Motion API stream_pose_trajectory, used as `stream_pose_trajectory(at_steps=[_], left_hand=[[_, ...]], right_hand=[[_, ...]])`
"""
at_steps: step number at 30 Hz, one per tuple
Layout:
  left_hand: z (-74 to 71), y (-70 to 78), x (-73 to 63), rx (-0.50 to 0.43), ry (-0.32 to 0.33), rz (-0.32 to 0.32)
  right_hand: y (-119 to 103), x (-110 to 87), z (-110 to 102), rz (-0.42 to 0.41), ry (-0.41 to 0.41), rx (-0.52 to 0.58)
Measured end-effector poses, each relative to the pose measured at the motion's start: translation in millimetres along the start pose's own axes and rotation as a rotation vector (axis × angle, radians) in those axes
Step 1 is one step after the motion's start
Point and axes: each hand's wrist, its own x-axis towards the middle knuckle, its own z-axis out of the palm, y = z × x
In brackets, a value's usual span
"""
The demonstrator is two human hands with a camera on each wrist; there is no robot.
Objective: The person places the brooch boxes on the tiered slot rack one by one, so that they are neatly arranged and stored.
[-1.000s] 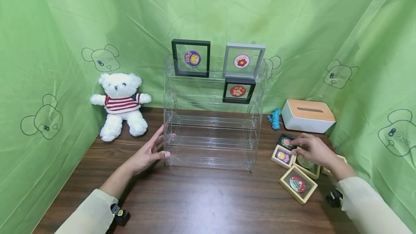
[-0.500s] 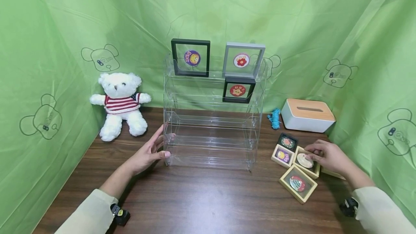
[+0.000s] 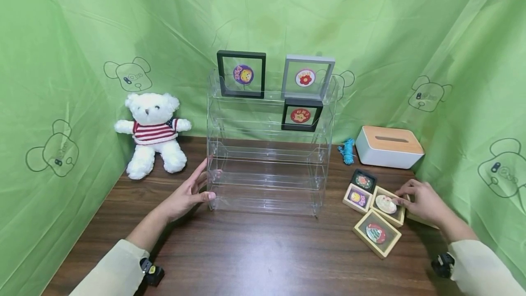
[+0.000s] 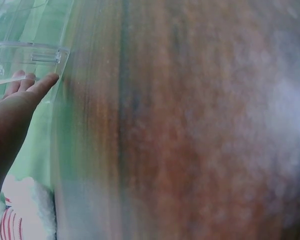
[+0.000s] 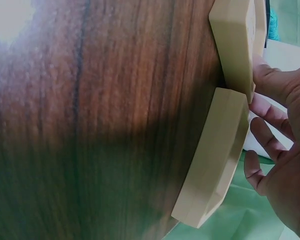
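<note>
My left hand (image 3: 191, 195) rests against the left side of a clear tiered display rack (image 3: 267, 179), its thumb at the lower front edge and its fingers extended along the side panel. In the left wrist view, straight fingers lie by the clear plastic. My right hand (image 3: 423, 202) is at the right end of a wooden frame (image 3: 394, 217) with a round cream badge. Its thumb touches that frame in the right wrist view, and the other fingers bend loosely beside a second wooden frame (image 5: 210, 160). Both frames lie on the table.
A wooden frame with a red-and-green badge (image 3: 376, 233), a small frame with a purple badge (image 3: 357, 198) and a black frame (image 3: 363, 180) lie nearby. Several framed badges stand on the rack. Behind are a white teddy bear (image 3: 152, 134), blue cord (image 3: 347, 151) and a tissue box (image 3: 389, 146).
My right hand has moved right from the black frame, across the cream-badge frame, to that frame's right end. The left hand and the rack have stayed put.
</note>
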Motion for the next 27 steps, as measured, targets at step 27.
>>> stream_pose_trajectory(at_steps=[27], left_hand=[[1.6,2.6,-0.7,-0.001,0.002,-0.011]], right_hand=[[-5.2,1.7,-4.7,0.083,0.075,0.045]])
